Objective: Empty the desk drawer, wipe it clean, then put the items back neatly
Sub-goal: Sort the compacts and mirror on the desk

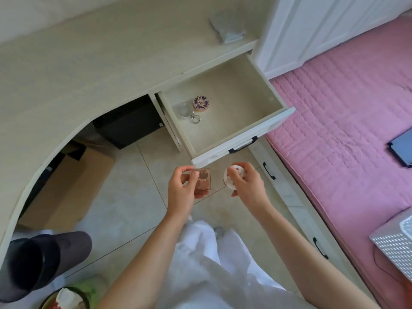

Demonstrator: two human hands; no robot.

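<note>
While drawer [223, 121] holds two trinkets [194, 108], left hand [181, 190] pinches palette [201, 182], right hand [246, 186] grips tin [233, 176].

left hand [181, 188] pinching, right hand [246, 185] gripping, forearms extended

The pink compact [201, 181] bears mirrored lettering, possibly "LEXI"; the rest is illegible.

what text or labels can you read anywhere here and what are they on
"LEXI…": partial, seen rotated on the square pink compact held in the left hand; the rest is covered by the thumb.
A darker block of print above it on the same compact: too blurred to read.
Red markings on the round white container in the right hand: not legible.
</note>
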